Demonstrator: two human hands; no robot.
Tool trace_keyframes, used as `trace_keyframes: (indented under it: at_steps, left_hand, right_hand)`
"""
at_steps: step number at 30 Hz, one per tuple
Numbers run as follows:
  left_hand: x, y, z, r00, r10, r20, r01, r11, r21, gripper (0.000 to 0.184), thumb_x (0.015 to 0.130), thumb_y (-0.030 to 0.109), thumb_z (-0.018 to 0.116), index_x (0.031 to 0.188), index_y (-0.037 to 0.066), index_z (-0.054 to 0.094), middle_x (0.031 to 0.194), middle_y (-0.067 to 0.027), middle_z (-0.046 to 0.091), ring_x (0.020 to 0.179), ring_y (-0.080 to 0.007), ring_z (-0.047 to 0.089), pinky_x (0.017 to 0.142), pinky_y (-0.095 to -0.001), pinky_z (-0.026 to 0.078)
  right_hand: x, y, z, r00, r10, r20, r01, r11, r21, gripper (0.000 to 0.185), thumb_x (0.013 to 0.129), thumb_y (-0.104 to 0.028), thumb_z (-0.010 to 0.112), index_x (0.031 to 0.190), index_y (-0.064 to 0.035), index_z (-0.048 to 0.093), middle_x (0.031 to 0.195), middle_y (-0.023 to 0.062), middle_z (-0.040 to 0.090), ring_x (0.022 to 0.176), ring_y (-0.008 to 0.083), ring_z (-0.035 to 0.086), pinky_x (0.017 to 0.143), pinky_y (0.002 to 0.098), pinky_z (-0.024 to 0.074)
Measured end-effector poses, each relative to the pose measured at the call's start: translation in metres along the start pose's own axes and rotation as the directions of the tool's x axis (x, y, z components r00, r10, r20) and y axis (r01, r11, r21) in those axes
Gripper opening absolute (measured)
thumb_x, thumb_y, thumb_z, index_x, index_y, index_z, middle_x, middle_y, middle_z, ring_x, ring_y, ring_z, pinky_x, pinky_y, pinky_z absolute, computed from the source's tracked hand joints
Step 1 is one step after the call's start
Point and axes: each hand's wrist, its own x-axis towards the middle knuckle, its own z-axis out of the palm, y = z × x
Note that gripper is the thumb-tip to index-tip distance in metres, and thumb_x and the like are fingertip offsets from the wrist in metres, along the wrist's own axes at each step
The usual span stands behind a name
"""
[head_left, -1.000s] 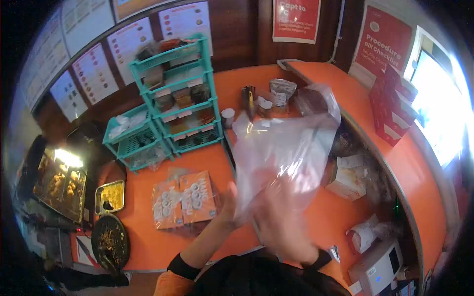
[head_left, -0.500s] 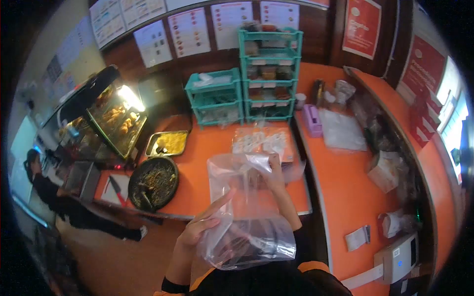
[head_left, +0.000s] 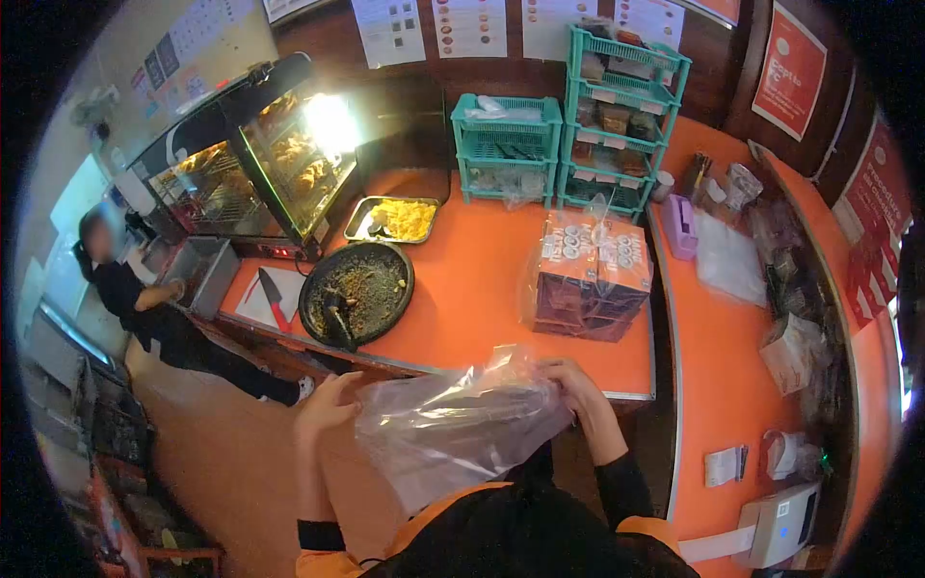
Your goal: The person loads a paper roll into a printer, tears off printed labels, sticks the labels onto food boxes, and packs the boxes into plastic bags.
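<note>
A clear plastic bag [head_left: 461, 424] is stretched out in front of my body, below the counter's front edge. My left hand [head_left: 330, 403] is closed at the bag's left edge. On the other side, my right hand [head_left: 575, 385] pinches the upper right corner. Beyond the hands, printed orange and dark boxes [head_left: 590, 299] stand side by side on the counter, wrapped in another clear bag with its top gathered upward.
A stone mortar [head_left: 358, 294], a metal tray of yellow food [head_left: 409, 222] and a red-handled knife [head_left: 273, 301] sit left. Behind are a lit food warmer [head_left: 289, 164] and green racks [head_left: 617, 125]. Another person [head_left: 145, 299] stands left. Right counter holds a card terminal [head_left: 785, 525].
The held bag has come down and is spread wider between my hands. My right hand has drawn back from over the counter toward me. The view has shifted, showing the bagged boxes fully.
</note>
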Motion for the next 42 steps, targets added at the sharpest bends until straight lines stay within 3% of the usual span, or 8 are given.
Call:
trace_keyframes:
  at_steps: [3, 7, 12, 13, 19, 24, 37, 42]
  left_hand:
    - [0.031, 0.044, 0.052, 0.913, 0.306, -0.270, -0.235, 0.935, 0.266, 0.045, 0.087, 0.020, 0.069, 0.127, 0.001, 0.058, 0.105, -0.0114, 0.065, 0.094, -0.0218, 0.065, 0.084, -0.0362, 0.052]
    - [0.057, 0.163, 0.103, 0.891, -0.034, 0.453, 0.433, 0.362, -0.825, 0.037, 0.093, 0.040, 0.067, 0.099, 0.004, 0.067, 0.079, -0.0009, 0.062, 0.067, -0.0113, 0.060, 0.060, -0.0264, 0.050]
    - [0.076, 0.167, 0.099, 0.892, 0.088, 0.443, 0.310, 0.595, -0.742, 0.024, 0.083, 0.024, 0.073, 0.087, 0.002, 0.066, 0.068, -0.0004, 0.059, 0.060, -0.0084, 0.052, 0.050, -0.0263, 0.040]
    - [0.089, 0.128, 0.098, 0.969, 0.248, 0.015, -0.201, 0.818, -0.538, 0.019, 0.075, 0.013, 0.073, 0.079, -0.002, 0.062, 0.064, -0.0047, 0.058, 0.057, -0.0113, 0.051, 0.049, -0.0301, 0.041]
    - [0.096, 0.097, 0.066, 0.866, 0.103, -0.489, -0.154, 0.986, -0.066, 0.036, 0.083, 0.012, 0.063, 0.117, 0.000, 0.060, 0.105, -0.0225, 0.063, 0.103, -0.0342, 0.060, 0.089, -0.0426, 0.046]
    - [0.099, 0.150, 0.136, 0.896, 0.007, -0.444, -0.244, 0.843, -0.480, 0.036, 0.080, 0.015, 0.070, 0.113, 0.002, 0.067, 0.094, -0.0101, 0.068, 0.087, -0.0244, 0.066, 0.075, -0.0377, 0.052]
    - [0.033, 0.151, 0.120, 0.636, 0.328, -0.698, -0.401, 0.914, 0.064, 0.075, 0.082, 0.026, 0.069, 0.146, 0.007, 0.035, 0.127, -0.0234, 0.043, 0.133, -0.0360, 0.034, 0.111, -0.0485, 0.027]
    - [0.068, 0.102, 0.056, 0.744, -0.071, -0.665, -0.019, 0.992, -0.127, 0.026, 0.087, 0.013, 0.059, 0.110, 0.002, 0.053, 0.098, -0.0174, 0.059, 0.085, -0.0364, 0.064, 0.070, -0.0459, 0.054]
  right_hand:
    - [-0.024, -0.026, 0.043, 0.999, -0.031, -0.028, 0.034, 0.992, 0.118, 0.016, 0.085, -0.008, 0.066, 0.098, 0.0008, 0.068, 0.092, 0.0061, 0.068, 0.082, 0.0130, 0.064, 0.075, 0.0271, 0.0498]
    - [-0.022, 0.003, 0.072, 0.974, -0.196, 0.109, 0.212, 0.966, -0.152, 0.020, 0.079, -0.010, 0.074, 0.097, -0.0024, 0.069, 0.090, 0.0012, 0.067, 0.078, 0.0117, 0.062, 0.064, 0.0286, 0.0488]
    - [-0.045, -0.014, 0.031, 0.970, -0.176, -0.166, 0.130, 0.959, -0.253, 0.012, 0.074, -0.007, 0.076, 0.082, -0.0023, 0.069, 0.071, 0.0017, 0.064, 0.061, 0.0141, 0.060, 0.055, 0.0282, 0.0474]
    - [-0.061, -0.043, 0.004, 0.951, -0.063, -0.304, 0.020, 0.990, -0.142, 0.008, 0.073, -0.007, 0.074, 0.075, -0.0023, 0.069, 0.064, 0.0015, 0.062, 0.053, 0.0147, 0.058, 0.050, 0.0282, 0.0461]
    - [-0.059, -0.055, -0.114, 0.198, -0.915, -0.351, 0.350, 0.401, -0.847, 0.036, 0.089, -0.012, 0.059, 0.123, -0.0028, 0.054, 0.098, 0.0061, 0.057, 0.089, 0.0211, 0.059, 0.071, 0.0290, 0.0507]
    - [0.055, 0.012, -0.075, 0.811, -0.568, -0.140, 0.556, 0.823, -0.117, 0.038, 0.093, -0.023, 0.052, 0.123, -0.0018, 0.054, 0.102, 0.0093, 0.057, 0.083, 0.0186, 0.058, 0.069, 0.0308, 0.0508]
    - [-0.019, -0.099, 0.122, 0.373, -0.928, 0.011, 0.532, 0.204, -0.822, 0.027, 0.077, -0.001, 0.069, 0.075, -0.0071, 0.043, 0.064, -0.0001, 0.044, 0.061, 0.0174, 0.046, 0.059, 0.0304, 0.0413]
    - [-0.006, -0.116, 0.049, 0.462, -0.883, 0.084, 0.292, 0.062, -0.955, 0.006, 0.084, 0.002, 0.058, 0.089, -0.0013, 0.057, 0.085, 0.0124, 0.061, 0.071, 0.0251, 0.055, 0.065, 0.0354, 0.0475]
